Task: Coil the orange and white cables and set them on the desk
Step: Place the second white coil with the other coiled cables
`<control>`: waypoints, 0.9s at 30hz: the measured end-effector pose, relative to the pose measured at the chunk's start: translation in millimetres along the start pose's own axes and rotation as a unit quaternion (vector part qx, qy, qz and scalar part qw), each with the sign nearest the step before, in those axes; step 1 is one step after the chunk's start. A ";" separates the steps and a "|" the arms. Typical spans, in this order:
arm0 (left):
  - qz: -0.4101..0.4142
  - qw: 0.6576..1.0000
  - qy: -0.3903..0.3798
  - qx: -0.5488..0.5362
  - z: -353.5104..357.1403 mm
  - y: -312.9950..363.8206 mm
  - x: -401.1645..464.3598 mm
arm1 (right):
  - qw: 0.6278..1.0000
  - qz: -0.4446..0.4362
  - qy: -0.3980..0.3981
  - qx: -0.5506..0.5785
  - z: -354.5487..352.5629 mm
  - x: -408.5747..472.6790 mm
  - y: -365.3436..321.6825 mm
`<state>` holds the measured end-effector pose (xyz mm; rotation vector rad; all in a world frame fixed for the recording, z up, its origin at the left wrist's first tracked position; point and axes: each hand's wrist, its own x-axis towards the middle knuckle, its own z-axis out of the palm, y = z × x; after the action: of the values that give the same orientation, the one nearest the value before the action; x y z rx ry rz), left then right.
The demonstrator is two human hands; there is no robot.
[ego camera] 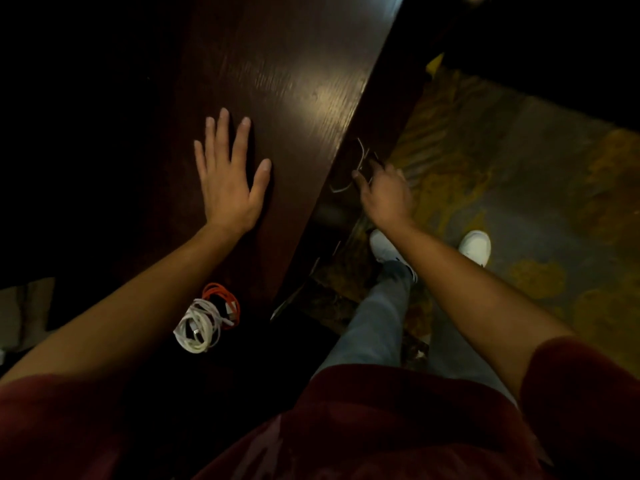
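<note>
Here, left hand (227, 181) lies flat, grip apart, on the desk (294, 81) — right hand (382, 192) grip pinches a thin wire (362, 157).

A dark brown wood-grain tabletop (284, 84) is seen running diagonally from lower left to upper right. A soft patch of light is reflected on its surface near the right edge. Right of it, a carpeted floor (519, 174) in grey with yellow-gold patterning is seen. The surroundings at upper left and upper right are lost in darkness.
</note>
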<state>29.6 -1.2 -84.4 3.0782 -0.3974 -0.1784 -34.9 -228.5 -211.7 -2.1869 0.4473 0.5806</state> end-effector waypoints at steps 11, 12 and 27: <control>0.000 1.000 0.002 -0.008 0.7 -1.8 1.0 | 0.998 0.016 -0.039 0.036 -7.4 13.1 -4.2; 0.000 1.000 0.004 -0.014 0.9 -1.9 1.1 | 0.998 0.012 -0.041 0.037 -9.1 11.5 -0.6; -0.029 0.999 -0.029 0.005 -8.3 7.3 -2.9 | 0.991 0.088 -0.081 0.059 -68.0 -52.2 75.1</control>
<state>25.9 -7.3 -75.4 3.1022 -0.3115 -0.2673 -98.0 -321.3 -191.6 -1.9837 0.5766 0.8003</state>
